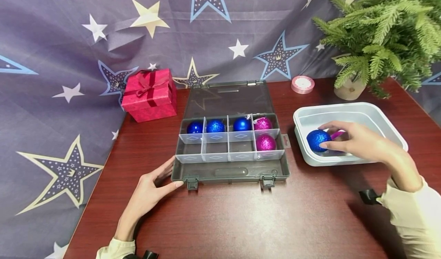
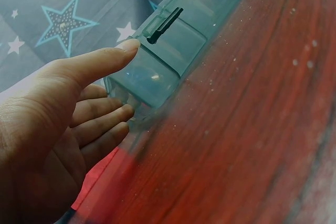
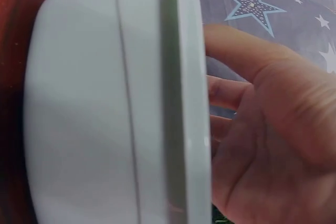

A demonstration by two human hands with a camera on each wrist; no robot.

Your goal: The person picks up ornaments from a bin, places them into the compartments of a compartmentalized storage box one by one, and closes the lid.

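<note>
My right hand [image 1: 360, 140] reaches into a pale grey plastic tub [image 1: 386, 157] and holds a glittery blue bauble [image 1: 317, 140] between thumb and fingers. Something pink, partly hidden by that hand, lies behind the bauble. In the right wrist view the tub's wall [image 3: 100, 103] hides the fingertips of the right hand [image 3: 273, 114]. A smoky divided case [image 1: 231, 172] lies with its lid raised. Its back row holds three blue baubles [image 1: 215, 126] and a glittery pink bauble [image 1: 263, 123]; another pink bauble [image 1: 265, 142] sits before that one. At the case's front left corner rests my left hand [image 1: 148, 192], fingers extended.
A red gift box [image 1: 149, 96] with a bow stands at the back left. Behind the tub are a pink ribbon roll [image 1: 302, 84] and a small artificial fir tree [image 1: 382, 40]. Star-patterned cloth [image 1: 220, 36] hangs along the table's back and left edges.
</note>
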